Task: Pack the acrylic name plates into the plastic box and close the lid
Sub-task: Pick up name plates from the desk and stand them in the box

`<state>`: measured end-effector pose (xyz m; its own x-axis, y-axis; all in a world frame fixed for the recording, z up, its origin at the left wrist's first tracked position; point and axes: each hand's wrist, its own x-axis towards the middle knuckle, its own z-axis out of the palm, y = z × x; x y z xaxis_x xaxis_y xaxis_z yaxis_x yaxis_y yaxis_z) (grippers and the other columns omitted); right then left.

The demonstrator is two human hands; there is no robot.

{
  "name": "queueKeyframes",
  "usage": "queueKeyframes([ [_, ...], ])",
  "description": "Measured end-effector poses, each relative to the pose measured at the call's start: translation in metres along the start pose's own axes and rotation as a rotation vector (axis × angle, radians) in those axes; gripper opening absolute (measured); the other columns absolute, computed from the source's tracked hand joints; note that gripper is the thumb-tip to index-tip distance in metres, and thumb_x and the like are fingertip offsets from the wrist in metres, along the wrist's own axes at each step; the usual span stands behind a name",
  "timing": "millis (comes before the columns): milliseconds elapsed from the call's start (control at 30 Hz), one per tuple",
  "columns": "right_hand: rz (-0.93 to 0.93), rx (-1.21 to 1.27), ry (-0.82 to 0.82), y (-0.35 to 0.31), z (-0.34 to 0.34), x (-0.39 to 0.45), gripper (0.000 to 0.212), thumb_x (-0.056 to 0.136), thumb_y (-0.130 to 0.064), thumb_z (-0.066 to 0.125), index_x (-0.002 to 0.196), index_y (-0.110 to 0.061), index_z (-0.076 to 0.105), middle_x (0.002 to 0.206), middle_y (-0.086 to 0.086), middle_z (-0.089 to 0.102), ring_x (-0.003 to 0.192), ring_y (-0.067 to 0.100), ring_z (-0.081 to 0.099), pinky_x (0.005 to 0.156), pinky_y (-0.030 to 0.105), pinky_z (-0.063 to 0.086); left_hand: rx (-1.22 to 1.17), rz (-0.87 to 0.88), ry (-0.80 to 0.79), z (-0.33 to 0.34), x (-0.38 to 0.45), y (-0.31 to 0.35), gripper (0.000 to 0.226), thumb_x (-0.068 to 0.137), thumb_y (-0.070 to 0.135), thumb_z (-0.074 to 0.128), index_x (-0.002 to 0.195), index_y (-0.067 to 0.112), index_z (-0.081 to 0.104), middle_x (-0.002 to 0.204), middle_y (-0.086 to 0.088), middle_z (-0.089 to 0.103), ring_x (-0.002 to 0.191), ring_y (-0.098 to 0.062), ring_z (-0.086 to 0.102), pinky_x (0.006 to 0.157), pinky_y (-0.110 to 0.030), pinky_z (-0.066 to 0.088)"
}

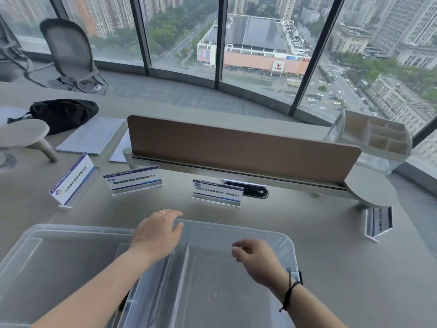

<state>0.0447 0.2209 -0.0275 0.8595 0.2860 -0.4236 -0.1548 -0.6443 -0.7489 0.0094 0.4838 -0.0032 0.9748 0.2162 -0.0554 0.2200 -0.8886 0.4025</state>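
A clear plastic box stands open at the near edge of the desk, and I see nothing in it. Its clear lid lies flat to the left. My left hand hovers palm down over the box's far left corner, fingertips at the rim. Above the box's middle, my right hand has loosely curled fingers and holds nothing. Three acrylic name plates stand beyond the box: one angled at far left, one left of centre, one in the centre. Another name plate lies at the right.
A brown divider panel runs across the desk behind the plates, with a cable port below it. Papers and a black bag sit at back left. A white organiser tray stands at back right.
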Motion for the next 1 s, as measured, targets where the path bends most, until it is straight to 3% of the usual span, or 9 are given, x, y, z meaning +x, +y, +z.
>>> queueKeyframes([
  [200,-0.093,0.005,0.067,-0.023,-0.037,0.03,0.011,0.087,-0.027,0.062,0.08,-0.033,0.068,0.078,-0.009,0.073,0.08,0.007,0.069,0.074,0.026,0.054,0.031,-0.001,0.016,-0.005,0.025,0.033,0.034,0.096,0.035,0.047,0.128,0.029,0.057,0.127,0.006,0.062,0.112,-0.017,0.058,0.091,-0.035,0.047],
  [400,-0.185,-0.044,0.152,-0.038,-0.055,0.077,0.016,0.09,-0.024,0.061,0.102,-0.02,0.071,0.093,-0.009,0.072,0.091,0.007,0.066,0.084,0.023,0.05,0.013,-0.065,0.005,0.002,0.063,0.036,0.036,0.097,0.032,0.046,0.131,0.027,0.054,0.133,0.003,0.057,0.119,-0.02,0.053,0.092,-0.036,0.046],
  [567,-0.213,-0.227,0.174,-0.035,-0.056,0.128,0.033,0.092,-0.027,0.057,0.125,-0.022,0.059,0.127,-0.004,0.062,0.12,0.018,0.055,0.097,0.028,0.041,-0.036,-0.076,-0.075,0.03,0.109,0.025,0.043,0.096,0.028,0.044,0.14,0.026,0.043,0.147,0.003,0.041,0.129,-0.022,0.044,0.101,-0.039,0.041],
  [767,-0.267,-0.462,0.173,-0.021,-0.042,0.184,0.044,0.092,-0.025,0.056,0.135,-0.018,0.049,0.135,0.002,0.056,0.125,0.023,0.05,0.1,0.033,0.042,0.06,-0.028,-0.222,0.072,0.159,0.013,0.056,0.098,0.03,0.042,0.15,0.024,0.023,0.159,0.004,0.019,0.14,-0.022,0.029,0.107,-0.041,0.038],
  [933,-0.272,-0.626,0.072,-0.01,-0.033,0.226,0.051,0.097,-0.025,0.044,0.146,-0.015,0.033,0.151,0.001,0.04,0.141,0.021,0.031,0.116,0.038,0.028,0.154,0.025,-0.264,0.096,0.196,0.003,0.057,0.098,0.022,0.04,0.15,0.02,0.018,0.161,0.0,0.015,0.145,-0.02,0.016,0.107,-0.042,0.037],
  [1000,-0.211,-0.663,0.006,-0.006,-0.03,0.238,0.05,0.1,-0.025,0.038,0.148,-0.018,0.029,0.155,-0.002,0.034,0.144,0.022,0.028,0.117,0.04,0.025,0.209,0.054,-0.251,0.106,0.208,-0.004,0.055,0.096,0.017,0.042,0.148,0.017,0.023,0.156,-0.003,0.025,0.142,-0.023,0.022,0.102,-0.042,0.042],
])
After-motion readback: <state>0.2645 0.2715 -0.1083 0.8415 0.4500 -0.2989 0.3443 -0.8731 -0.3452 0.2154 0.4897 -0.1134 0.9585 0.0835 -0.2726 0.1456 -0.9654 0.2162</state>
